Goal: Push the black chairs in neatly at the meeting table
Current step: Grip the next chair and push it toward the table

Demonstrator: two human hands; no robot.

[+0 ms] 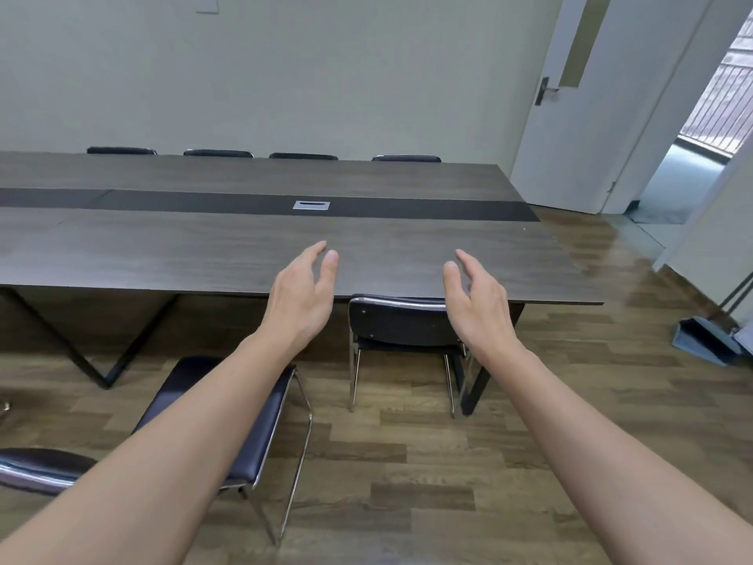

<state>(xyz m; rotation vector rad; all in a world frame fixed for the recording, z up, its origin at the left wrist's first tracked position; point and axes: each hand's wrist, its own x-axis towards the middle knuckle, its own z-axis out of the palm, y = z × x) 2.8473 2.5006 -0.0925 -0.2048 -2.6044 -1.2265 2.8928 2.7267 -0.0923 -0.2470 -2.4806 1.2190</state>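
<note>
A long dark wood meeting table (pixel 203 254) fills the middle of the head view. One black chair (pixel 401 322) stands tucked under its near edge, backrest against the tabletop. A second black chair (pixel 265 426) stands pulled out on the floor, turned sideways, partly hidden by my left forearm. My left hand (pixel 303 293) and my right hand (pixel 474 297) are raised, fingers apart, holding nothing, either side of the tucked chair's backrest and not touching it. Several black chair backs (pixel 218 153) show along the table's far edge.
A white door (pixel 586 99) stands open at the right, with a doorway beyond it. A grey dustpan (pixel 703 340) lies on the wood floor at the right. The table's black angled legs (pixel 93 360) reach the floor at the left. A chair backrest (pixel 36 468) pokes in at the lower left.
</note>
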